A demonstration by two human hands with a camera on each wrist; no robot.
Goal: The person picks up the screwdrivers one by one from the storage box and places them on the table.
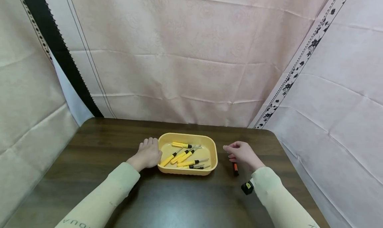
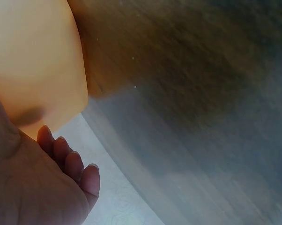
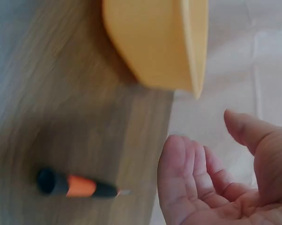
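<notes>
An orange-and-black screwdriver (image 1: 235,169) lies on the desk (image 1: 179,201), right of the yellow basket (image 1: 187,171), its long axis running roughly front to back, butt toward the person, tip away. The right hand (image 1: 242,153) hovers above, thumb and fingers parted, holding nothing. The left hand (image 1: 148,153), fingers loosely bent, rests at the basket's left end. Inside, yellow screwdrivers (image 1: 168,160) point mostly rightward.

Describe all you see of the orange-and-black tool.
The orange-and-black tool has a black, plastic-looking handle with an orange band and a short, blurred, metallic tip. It lies on the table, right of the tray, tip toward the far edge; the right hand is near but not touching.
</notes>
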